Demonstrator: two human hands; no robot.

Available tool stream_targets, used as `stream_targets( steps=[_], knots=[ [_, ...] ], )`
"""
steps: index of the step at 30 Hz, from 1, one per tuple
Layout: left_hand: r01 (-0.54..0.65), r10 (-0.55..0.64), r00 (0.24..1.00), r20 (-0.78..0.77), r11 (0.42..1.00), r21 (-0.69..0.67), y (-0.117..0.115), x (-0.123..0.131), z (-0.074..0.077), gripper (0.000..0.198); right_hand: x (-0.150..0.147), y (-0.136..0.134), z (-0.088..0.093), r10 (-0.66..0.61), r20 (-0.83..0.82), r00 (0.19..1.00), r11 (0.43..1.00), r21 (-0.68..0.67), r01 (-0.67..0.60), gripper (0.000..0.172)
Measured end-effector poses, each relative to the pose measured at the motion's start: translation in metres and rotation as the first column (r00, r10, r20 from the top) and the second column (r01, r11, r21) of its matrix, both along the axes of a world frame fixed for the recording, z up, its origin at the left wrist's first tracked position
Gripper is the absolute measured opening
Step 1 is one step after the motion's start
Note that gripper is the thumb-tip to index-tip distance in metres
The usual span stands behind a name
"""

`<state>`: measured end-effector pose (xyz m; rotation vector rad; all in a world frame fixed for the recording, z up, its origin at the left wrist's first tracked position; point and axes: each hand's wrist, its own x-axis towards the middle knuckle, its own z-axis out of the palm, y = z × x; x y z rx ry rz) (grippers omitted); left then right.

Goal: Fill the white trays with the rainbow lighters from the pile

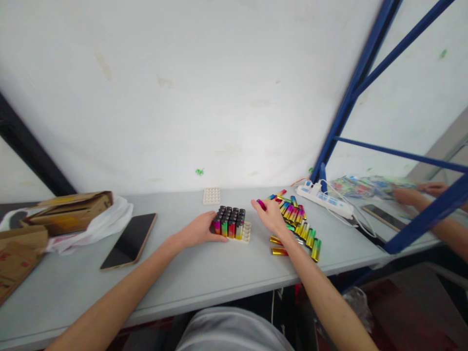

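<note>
Rows of upright lighters [229, 225] with black tops and shiny coloured bodies stand in a white tray [246, 234] at the middle of the table. The tray's right-hand column of holes holds none. My left hand [199, 230] is closed round the left side of this block, thumb along the front and fingers behind. To the right of the tray, my right hand [273, 215] pinches a pink-purple lighter [261, 204] just above the table. Many loose metallic lighters [301, 229] in gold, green and pink lie beside and beyond that hand, some partly hidden by my forearm.
An unfilled white tray [212, 196] lies near the wall. Left are a phone [130, 241], a white plastic bag [119, 214] and cardboard boxes [73, 212]. A power strip [324, 199] and blue frame post [341, 109] stand right; beyond are another person's hands [413, 197].
</note>
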<state>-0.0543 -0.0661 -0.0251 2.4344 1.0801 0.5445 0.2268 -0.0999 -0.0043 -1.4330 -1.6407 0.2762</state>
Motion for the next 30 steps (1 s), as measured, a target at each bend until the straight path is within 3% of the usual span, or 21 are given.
stream_targets(
  steps=[6,10,13,16,19,23,30],
  knots=[
    [-0.002,0.002,1.0,-0.013,1.0,-0.023,-0.001,0.0,0.001,0.066,0.003,0.004,-0.004,0.01,0.043,0.999,0.998,-0.062,-0.007,0.042],
    [-0.001,0.0,1.0,-0.028,1.0,-0.031,-0.003,0.001,0.003,0.066,0.006,0.005,-0.006,0.034,0.095,0.995,0.996,-0.083,-0.026,0.043],
    [-0.007,0.006,0.999,-0.035,1.0,-0.023,-0.002,0.001,0.003,0.067,0.008,0.004,-0.007,0.139,0.119,0.983,0.987,-0.1,-0.127,0.037],
    [-0.007,0.007,1.0,-0.024,1.0,-0.023,-0.001,0.001,0.001,0.066,0.012,0.005,-0.008,0.3,0.103,0.948,0.942,-0.188,-0.278,0.031],
    [0.006,-0.006,1.0,-0.024,1.0,-0.014,0.001,0.001,-0.001,0.067,0.017,0.007,-0.009,0.391,0.169,0.905,0.918,-0.149,-0.368,0.038],
    [0.012,-0.012,0.999,-0.038,1.0,-0.004,0.001,0.001,0.0,0.067,0.021,0.011,-0.009,0.35,0.217,0.911,0.937,-0.056,-0.346,0.053],
    [0.002,-0.002,0.999,-0.055,1.0,0.0,0.0,0.0,0.0,0.067,0.027,0.01,-0.011,0.413,0.169,0.895,0.909,-0.141,-0.393,0.048]
  ],
)
